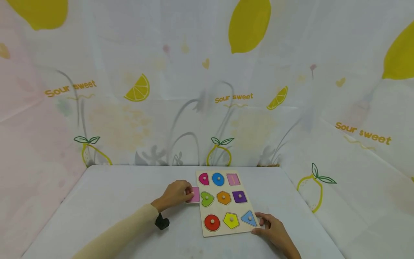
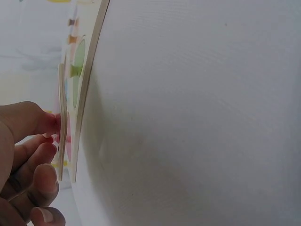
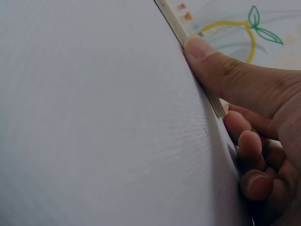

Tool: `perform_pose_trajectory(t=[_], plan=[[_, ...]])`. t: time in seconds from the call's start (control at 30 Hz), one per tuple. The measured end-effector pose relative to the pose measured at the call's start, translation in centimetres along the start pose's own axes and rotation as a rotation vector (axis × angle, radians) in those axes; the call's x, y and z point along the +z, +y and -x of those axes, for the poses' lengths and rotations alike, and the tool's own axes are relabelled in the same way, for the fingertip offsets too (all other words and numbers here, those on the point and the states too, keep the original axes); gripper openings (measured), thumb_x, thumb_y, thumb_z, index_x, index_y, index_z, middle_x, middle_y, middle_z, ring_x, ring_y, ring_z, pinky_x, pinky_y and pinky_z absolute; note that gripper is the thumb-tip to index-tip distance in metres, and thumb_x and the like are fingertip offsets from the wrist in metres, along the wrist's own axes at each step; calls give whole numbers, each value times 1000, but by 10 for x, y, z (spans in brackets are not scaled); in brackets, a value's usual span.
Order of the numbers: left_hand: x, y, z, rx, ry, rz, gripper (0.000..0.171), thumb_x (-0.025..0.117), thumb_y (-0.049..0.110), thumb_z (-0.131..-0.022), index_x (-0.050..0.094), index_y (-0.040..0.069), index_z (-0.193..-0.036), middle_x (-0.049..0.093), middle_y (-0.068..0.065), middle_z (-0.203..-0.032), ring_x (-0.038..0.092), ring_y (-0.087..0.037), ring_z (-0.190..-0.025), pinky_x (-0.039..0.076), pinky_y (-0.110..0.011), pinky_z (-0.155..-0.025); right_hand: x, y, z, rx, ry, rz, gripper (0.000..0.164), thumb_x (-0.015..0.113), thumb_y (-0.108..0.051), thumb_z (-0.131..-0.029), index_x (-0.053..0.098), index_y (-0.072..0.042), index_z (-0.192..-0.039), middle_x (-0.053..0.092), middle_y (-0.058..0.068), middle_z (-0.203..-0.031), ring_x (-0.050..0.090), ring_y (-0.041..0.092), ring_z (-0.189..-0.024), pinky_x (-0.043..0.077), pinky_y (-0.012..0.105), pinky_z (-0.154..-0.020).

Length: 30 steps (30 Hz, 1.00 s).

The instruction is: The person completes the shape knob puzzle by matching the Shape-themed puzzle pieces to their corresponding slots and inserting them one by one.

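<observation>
A pink square puzzle piece [image 1: 196, 194] is pinched by its knob between the thumb and fingers of my left hand [image 1: 174, 195]. In the left wrist view the piece [image 2: 62, 127] shows edge-on, beside the board's edge. From the head it overlaps the left side of the wooden puzzle board [image 1: 216, 209]. A pink square recess [image 1: 233, 179] with a line marking lies at the board's far right corner. The board's near right corner is gripped by my right hand [image 1: 275, 232], its thumb [image 3: 204, 56] along the near edge and its fingers round the side.
Several knobbed shapes sit in the board, among them a green heart [image 1: 207, 198], a blue circle [image 1: 218, 179] and a red circle [image 1: 212, 222]. Beneath is a white table [image 1: 129, 190]. Lemon-printed cloth [image 1: 181, 118] stands behind and at both sides.
</observation>
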State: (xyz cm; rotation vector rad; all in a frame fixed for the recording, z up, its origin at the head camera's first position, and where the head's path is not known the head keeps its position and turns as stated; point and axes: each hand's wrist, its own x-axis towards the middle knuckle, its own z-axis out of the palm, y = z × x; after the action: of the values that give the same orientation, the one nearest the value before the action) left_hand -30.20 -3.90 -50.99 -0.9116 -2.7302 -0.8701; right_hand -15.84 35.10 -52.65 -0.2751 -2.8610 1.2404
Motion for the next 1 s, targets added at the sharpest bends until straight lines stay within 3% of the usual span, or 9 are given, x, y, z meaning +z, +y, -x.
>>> perform_pose_trajectory(t=[1.0], plan=[[16, 20, -34, 31, -13, 19, 15, 79, 20, -90, 69, 13, -81, 53, 8, -68, 50, -11, -66, 44, -24, -55, 0, -2, 1, 11, -4, 8, 68, 96, -32, -68, 71, -6, -126, 53, -1, -87, 43, 17, -74, 33, 27, -61]])
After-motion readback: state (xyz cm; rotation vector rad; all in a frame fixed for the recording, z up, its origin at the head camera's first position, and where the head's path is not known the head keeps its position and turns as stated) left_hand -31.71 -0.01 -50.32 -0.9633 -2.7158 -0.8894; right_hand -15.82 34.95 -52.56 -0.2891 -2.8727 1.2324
